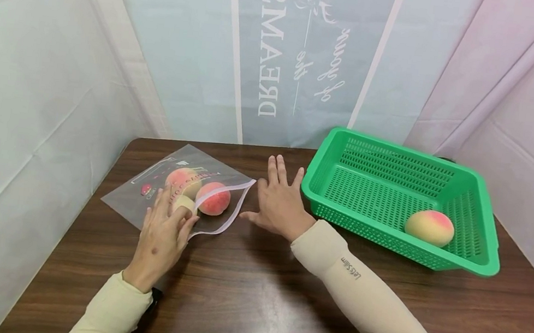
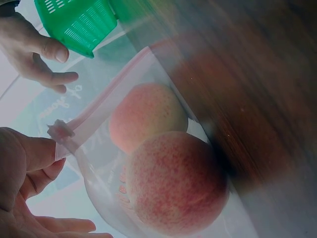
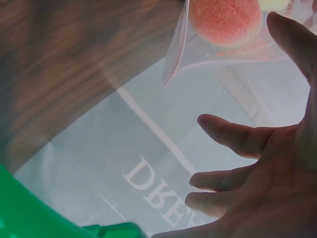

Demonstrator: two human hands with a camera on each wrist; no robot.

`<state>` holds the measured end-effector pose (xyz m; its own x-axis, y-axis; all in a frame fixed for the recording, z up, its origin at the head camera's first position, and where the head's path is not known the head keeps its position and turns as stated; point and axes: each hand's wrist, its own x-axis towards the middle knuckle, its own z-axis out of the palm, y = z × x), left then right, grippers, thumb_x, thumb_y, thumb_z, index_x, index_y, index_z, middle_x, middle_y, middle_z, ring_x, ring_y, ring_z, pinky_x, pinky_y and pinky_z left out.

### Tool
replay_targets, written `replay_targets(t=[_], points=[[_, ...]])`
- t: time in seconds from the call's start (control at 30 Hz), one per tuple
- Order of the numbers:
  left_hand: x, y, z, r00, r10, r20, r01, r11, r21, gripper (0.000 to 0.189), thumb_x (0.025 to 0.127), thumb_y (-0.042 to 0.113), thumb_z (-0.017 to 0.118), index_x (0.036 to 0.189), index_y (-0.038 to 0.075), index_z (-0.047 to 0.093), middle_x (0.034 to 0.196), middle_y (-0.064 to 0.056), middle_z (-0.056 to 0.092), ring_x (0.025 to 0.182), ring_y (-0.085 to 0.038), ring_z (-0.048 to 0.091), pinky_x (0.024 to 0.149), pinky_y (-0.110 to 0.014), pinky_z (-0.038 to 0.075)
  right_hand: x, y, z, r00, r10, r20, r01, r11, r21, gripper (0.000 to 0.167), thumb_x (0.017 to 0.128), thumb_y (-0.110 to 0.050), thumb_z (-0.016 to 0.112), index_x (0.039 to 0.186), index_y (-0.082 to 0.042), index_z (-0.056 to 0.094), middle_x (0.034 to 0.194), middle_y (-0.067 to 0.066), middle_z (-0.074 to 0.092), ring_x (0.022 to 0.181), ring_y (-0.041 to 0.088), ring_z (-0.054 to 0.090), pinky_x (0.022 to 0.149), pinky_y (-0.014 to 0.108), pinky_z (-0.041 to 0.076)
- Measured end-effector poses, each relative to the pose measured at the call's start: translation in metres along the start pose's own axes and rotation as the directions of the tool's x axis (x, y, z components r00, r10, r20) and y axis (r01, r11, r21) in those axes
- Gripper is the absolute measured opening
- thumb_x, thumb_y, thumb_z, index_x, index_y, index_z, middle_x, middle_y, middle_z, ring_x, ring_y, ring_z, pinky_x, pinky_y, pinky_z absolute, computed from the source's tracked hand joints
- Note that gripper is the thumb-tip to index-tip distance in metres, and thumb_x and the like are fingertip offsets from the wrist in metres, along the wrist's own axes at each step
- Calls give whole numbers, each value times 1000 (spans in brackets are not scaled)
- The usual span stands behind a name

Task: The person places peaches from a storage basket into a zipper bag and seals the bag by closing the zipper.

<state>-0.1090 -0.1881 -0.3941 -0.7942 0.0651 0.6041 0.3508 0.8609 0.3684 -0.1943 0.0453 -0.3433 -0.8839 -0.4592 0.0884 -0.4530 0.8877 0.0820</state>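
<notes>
A clear zip bag [image 1: 130, 195] with printed marks lies on the table, its white-edged mouth facing right. Inside are a pink-red peach [image 1: 213, 200] near the mouth, another peach [image 1: 181, 180] behind it, and a yellowish peach [image 1: 185, 206] partly covered by fingers. My left hand [image 1: 160, 237] pinches the bag's zip edge between thumb and forefinger, as the left wrist view shows beside the slider [image 2: 62, 131]. Between the bag and the green basket [image 1: 364, 221] is my right hand [image 1: 282, 204], fingers spread and holding nothing. One peach [image 1: 430, 228] sits in the basket's front right part.
The brown wooden table [image 1: 251, 307] ends at the back against a printed grey-blue cloth [image 1: 189, 70]. White cloth walls [image 1: 21, 105] close in the left and right sides. The basket takes up the table's right rear.
</notes>
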Motion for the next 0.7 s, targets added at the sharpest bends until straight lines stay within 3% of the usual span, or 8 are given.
replay_targets(t=[0.2, 0.7], points=[[0, -1, 0, 1000, 4, -11, -4, 1000, 5, 19, 85, 9, 79, 82, 7, 60, 147, -38, 37, 133, -59, 37, 93, -80, 31, -3, 12, -9, 1000, 31, 5, -31, 998, 54, 84, 80, -73, 65, 123, -1, 61, 160, 31, 15, 151, 43, 2, 105, 79, 12], [1, -2, 1, 1000, -9, -11, 9, 1000, -12, 19, 85, 9, 79, 82, 8, 60, 149, -37, 36, 134, -58, 36, 94, -80, 30, -8, 43, -19, 993, 118, 17, -119, 987, 110, 91, 81, -72, 64, 133, 1, 56, 161, 32, 12, 151, 43, 2, 104, 80, 9]])
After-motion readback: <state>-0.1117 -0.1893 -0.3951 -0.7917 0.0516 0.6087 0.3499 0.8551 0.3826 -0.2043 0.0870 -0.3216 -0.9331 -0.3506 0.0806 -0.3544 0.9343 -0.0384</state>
